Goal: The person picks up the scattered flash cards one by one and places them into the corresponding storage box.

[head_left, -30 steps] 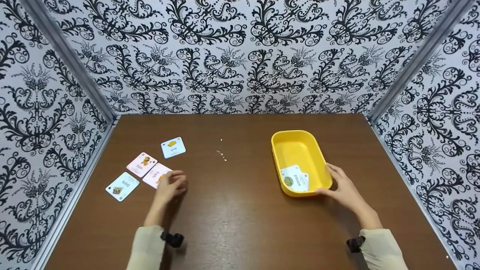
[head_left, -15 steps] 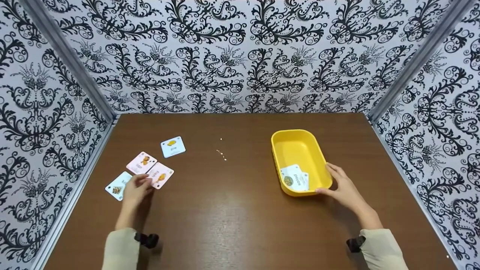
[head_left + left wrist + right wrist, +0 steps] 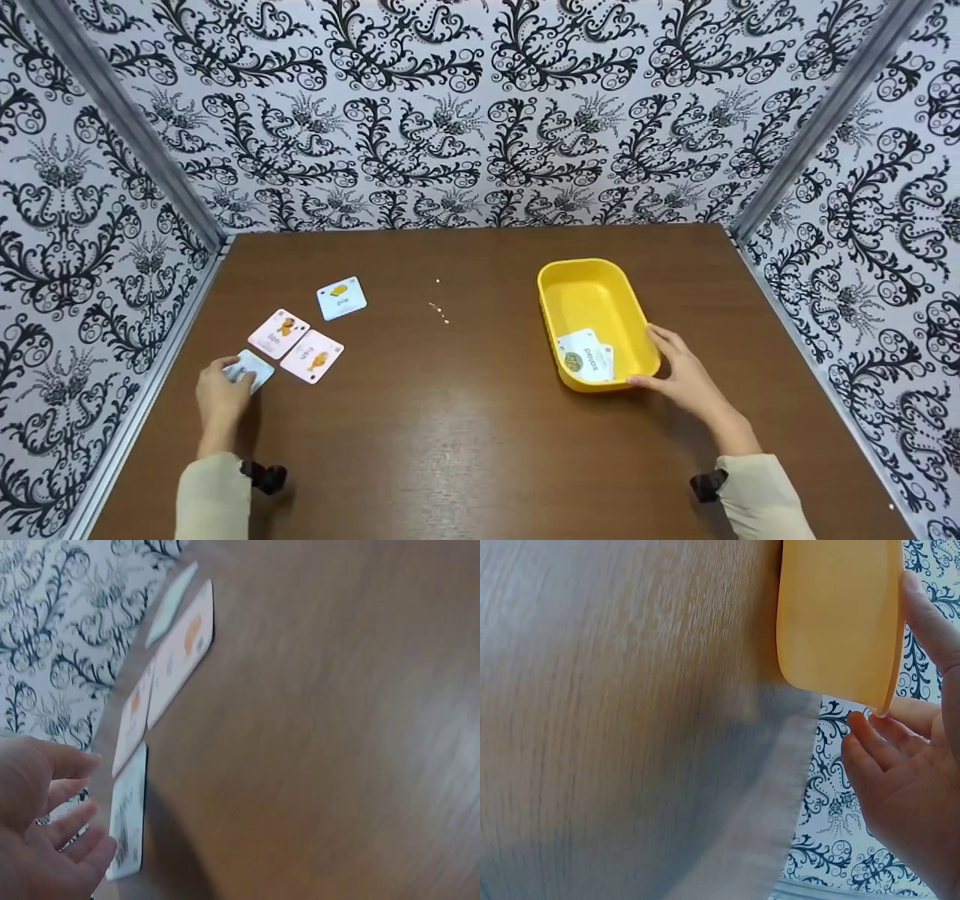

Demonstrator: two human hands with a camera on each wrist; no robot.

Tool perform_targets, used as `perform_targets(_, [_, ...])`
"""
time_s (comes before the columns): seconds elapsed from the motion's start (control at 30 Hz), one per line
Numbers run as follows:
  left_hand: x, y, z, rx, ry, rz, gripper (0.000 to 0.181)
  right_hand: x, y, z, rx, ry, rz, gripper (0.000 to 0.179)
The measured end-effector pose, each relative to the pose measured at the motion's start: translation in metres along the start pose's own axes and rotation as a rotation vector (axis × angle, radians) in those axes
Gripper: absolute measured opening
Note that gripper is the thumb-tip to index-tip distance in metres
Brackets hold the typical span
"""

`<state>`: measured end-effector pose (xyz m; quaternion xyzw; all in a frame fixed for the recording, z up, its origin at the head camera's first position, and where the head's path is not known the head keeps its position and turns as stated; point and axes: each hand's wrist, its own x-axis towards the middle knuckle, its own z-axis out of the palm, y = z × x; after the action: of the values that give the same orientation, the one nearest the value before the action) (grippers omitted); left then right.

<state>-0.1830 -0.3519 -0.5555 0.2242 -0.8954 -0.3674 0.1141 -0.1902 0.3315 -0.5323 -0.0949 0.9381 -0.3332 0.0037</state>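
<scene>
At the left of the table in the head view, my left hand (image 3: 220, 394) is over a pale blue picture card (image 3: 256, 366), its fingers and thumb spread at the card's edges. In the left wrist view that card (image 3: 129, 814) lies flat and the hand (image 3: 45, 817) has relaxed, parted fingers beside it. My right hand (image 3: 688, 384) grips the near right corner of a yellow plastic basket (image 3: 592, 289) by its rim. A white card reading "salad" (image 3: 589, 358) lies inside, overlapping another card.
A pink lion card (image 3: 277, 335) and a pink fish card (image 3: 313, 358) lie side by side right of the left hand. Farther back is another pale blue card (image 3: 343, 298). Small white specks (image 3: 439, 310) dot the brown table (image 3: 450, 420). Patterned walls enclose the back and sides.
My left hand has moved left from beside the fish card, past the lion and fish cards, to the pale blue card at the far left. The right hand keeps its grip on the basket.
</scene>
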Motion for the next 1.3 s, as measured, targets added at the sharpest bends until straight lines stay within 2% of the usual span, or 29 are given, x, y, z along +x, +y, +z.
perform_targets(0.07, [0.0,-0.004,-0.003,0.046,-0.023,-0.022,0.051,0.0,0.0,0.0,0.001,-0.001,0.0,0.097])
perform_targets(0.27, [-0.001,-0.007,-0.01,0.136,-0.153,-0.12,0.064,0.0,0.001,0.0,0.002,-0.002,0.006,0.096])
perform_targets(0.47, [0.0,-0.005,-0.016,0.157,-0.201,-0.175,0.066,0.0,0.001,0.0,0.002,-0.001,0.008,0.095])
perform_targets(0.67, [0.001,-0.007,-0.015,0.121,-0.169,-0.203,0.069,0.0,0.0,0.0,0.007,0.0,0.007,0.095])
perform_targets(0.87, [0.0,-0.011,-0.014,0.027,-0.137,-0.258,0.075,0.001,-0.001,0.0,0.003,0.0,0.004,0.095])
perform_targets(0.97, [-0.001,-0.013,-0.014,-0.024,-0.116,-0.274,0.072,0.001,-0.001,-0.001,-0.001,0.003,-0.001,0.096])
perform_targets(1.13, [-0.002,-0.014,-0.014,-0.047,-0.07,-0.242,0.063,0.001,-0.001,0.0,-0.009,0.012,-0.02,0.095])
perform_targets(1.3, [-0.003,-0.015,-0.017,-0.058,-0.077,-0.229,0.056,0.0,-0.001,0.001,-0.009,0.02,-0.028,0.094])
